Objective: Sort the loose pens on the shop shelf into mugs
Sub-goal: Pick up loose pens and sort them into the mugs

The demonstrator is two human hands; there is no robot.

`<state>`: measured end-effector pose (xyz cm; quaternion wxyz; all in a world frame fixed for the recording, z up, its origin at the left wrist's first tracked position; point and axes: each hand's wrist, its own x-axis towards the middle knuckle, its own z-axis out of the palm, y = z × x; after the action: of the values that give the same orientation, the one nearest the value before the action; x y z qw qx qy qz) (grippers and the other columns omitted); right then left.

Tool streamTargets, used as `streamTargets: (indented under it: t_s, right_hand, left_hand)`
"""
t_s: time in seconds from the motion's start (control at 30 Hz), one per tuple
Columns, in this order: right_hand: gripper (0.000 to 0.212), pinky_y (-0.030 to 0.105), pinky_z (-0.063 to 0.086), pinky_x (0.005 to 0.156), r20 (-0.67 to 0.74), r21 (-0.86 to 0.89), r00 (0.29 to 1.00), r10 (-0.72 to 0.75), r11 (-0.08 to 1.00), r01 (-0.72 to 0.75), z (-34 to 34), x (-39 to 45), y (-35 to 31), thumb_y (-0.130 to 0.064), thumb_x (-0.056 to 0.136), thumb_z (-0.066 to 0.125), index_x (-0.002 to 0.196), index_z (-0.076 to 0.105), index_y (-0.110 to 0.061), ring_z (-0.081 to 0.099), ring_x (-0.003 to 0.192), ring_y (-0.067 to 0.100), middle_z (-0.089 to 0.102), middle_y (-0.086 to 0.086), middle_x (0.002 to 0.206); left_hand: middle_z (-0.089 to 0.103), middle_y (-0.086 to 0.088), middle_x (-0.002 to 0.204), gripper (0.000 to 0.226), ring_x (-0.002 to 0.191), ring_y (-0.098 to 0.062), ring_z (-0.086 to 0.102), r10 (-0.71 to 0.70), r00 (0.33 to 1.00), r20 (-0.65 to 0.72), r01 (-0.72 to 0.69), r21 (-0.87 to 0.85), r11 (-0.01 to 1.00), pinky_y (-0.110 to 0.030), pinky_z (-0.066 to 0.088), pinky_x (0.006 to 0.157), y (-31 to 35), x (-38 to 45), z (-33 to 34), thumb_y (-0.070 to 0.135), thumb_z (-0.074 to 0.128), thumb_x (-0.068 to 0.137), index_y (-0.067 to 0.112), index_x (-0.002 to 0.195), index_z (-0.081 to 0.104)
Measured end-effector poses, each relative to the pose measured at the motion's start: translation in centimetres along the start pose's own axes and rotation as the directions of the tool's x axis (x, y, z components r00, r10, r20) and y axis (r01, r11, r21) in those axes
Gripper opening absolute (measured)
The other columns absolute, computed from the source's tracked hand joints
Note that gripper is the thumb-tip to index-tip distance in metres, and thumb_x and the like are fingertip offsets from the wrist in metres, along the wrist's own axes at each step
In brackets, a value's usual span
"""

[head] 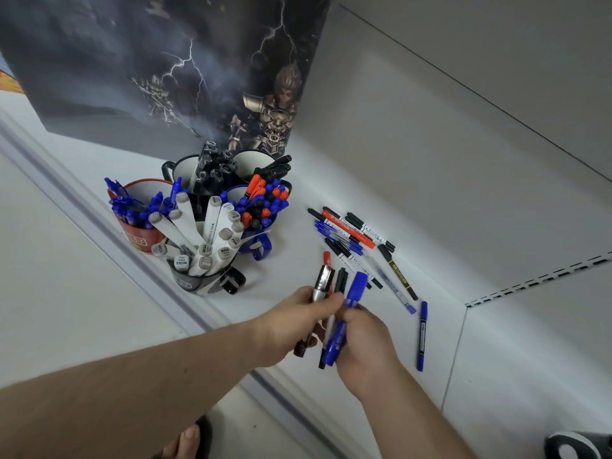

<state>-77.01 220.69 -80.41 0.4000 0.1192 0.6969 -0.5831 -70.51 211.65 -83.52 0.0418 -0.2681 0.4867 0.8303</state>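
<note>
My left hand [291, 323] grips a black and silver marker [322, 283] over the shelf's front edge. Right beside it, my right hand [364, 346] holds a blue marker [347, 313] and thin black pens [341, 279]. Loose pens [351, 230] in red, blue and black lie scattered on the white shelf [298, 270] behind the hands. One blue marker [422, 336] lies alone to the right. Left of the pile stand several mugs: a red mug [139, 236] with blue pens, a grey mug [195, 283] with white markers, a blue mug [258, 243] with mixed pens, and black mugs [178, 167] behind.
A dark poster [159, 71] leans on the back wall behind the mugs. The shelf's right wall [530, 342] has a slotted rail [536, 279]. A grey front rail [109, 226] runs along the shelf edge. Feet in sandals [192, 438] show below on the floor.
</note>
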Motion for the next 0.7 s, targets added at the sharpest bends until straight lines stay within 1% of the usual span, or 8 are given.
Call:
streamTargets:
  t_s: [0.07,0.13,0.2,0.37,0.47,0.53,0.6,0.7]
  right_hand:
    - [0.013,0.032,0.049,0.058,-0.035,0.016,0.997,0.073,0.997,-0.073,0.9,0.1,-0.1,-0.010,0.092,0.059,0.094,0.070,-0.004,0.067,0.072,0.026,0.070,0.013,0.077]
    - [0.014,0.033,0.050,0.065,-0.009,0.113,0.990,0.143,0.984,-0.141,1.4,0.1,-0.6,-0.013,0.091,0.063,0.096,0.072,-0.004,0.068,0.079,0.026,0.072,0.013,0.084]
    - [0.015,0.038,0.053,0.075,0.025,0.158,0.986,0.162,0.974,-0.164,1.6,0.1,-0.8,-0.019,0.093,0.064,0.097,0.072,-0.007,0.070,0.086,0.027,0.075,0.014,0.093]
    - [0.016,0.036,0.052,0.074,0.008,0.018,0.994,0.106,0.994,-0.106,1.6,-0.5,-0.9,-0.021,0.097,0.059,0.101,0.072,-0.012,0.070,0.082,0.023,0.075,0.009,0.087]
    - [0.018,0.041,0.051,0.092,0.053,-0.143,0.998,0.042,0.989,-0.034,1.2,-1.7,-1.0,-0.019,0.098,0.056,0.097,0.074,-0.018,0.069,0.088,0.020,0.076,0.004,0.085]
    - [0.021,0.043,0.047,0.098,0.129,-0.222,0.991,0.045,0.975,-0.015,1.2,-2.5,-1.1,-0.018,0.098,0.053,0.098,0.075,-0.020,0.067,0.094,0.019,0.075,0.005,0.097]
    - [0.021,0.038,0.046,0.092,0.164,-0.303,0.986,0.027,0.953,0.024,1.2,-2.6,-1.5,-0.016,0.095,0.053,0.094,0.074,-0.018,0.065,0.098,0.017,0.073,0.003,0.099]
    - [0.011,0.031,0.039,0.073,0.028,-0.419,0.988,-0.149,0.896,0.147,1.3,-1.3,-2.8,-0.017,0.086,0.057,0.075,0.060,-0.017,0.049,0.075,0.020,0.054,0.002,0.075]
  left_hand:
    - [0.061,0.002,0.083,0.021,0.067,0.001,0.061,0.110,0.994,-0.011,-0.107,0.170,0.980,-0.018,0.049,0.065,-0.5,0.3,0.0,0.030,0.067,0.092,0.019,0.099,0.052]
    - [0.060,0.002,0.088,0.050,0.074,-0.001,0.060,0.175,0.984,-0.023,-0.160,0.294,0.942,-0.021,0.051,0.068,-1.0,0.8,-0.9,0.036,0.081,0.074,0.021,0.106,0.046]
    - [0.061,0.003,0.090,0.062,0.079,-0.006,0.061,0.176,0.984,-0.012,-0.160,0.362,0.918,-0.024,0.051,0.070,-1.2,1.1,-1.7,0.036,0.085,0.063,0.024,0.109,0.045]
    - [0.061,0.000,0.079,0.049,0.062,-0.007,0.063,0.139,0.988,-0.064,-0.116,0.277,0.954,-0.022,0.050,0.058,-1.5,1.2,-1.2,0.006,0.081,0.073,0.014,0.108,0.048]
    - [0.064,-0.002,0.074,0.042,0.063,-0.015,0.066,0.132,0.985,-0.111,-0.093,0.302,0.949,-0.033,0.056,0.061,-1.6,1.3,-1.4,0.004,0.079,0.067,0.012,0.100,0.055]
    - [0.067,-0.004,0.075,0.040,0.067,-0.019,0.067,0.140,0.977,-0.159,-0.077,0.348,0.934,-0.040,0.060,0.069,-1.6,1.4,-1.6,0.010,0.076,0.061,0.016,0.097,0.058]
    - [0.066,-0.002,0.079,0.038,0.071,-0.018,0.065,0.141,0.964,-0.223,-0.046,0.386,0.921,-0.039,0.058,0.074,-1.4,1.3,-1.9,0.015,0.073,0.059,0.020,0.094,0.058]
    - [0.056,0.004,0.072,0.028,0.061,-0.015,0.054,0.167,0.951,-0.260,-0.003,0.531,0.847,-0.026,0.047,0.057,-0.7,1.1,-2.1,0.015,0.071,0.066,0.024,0.082,0.050]
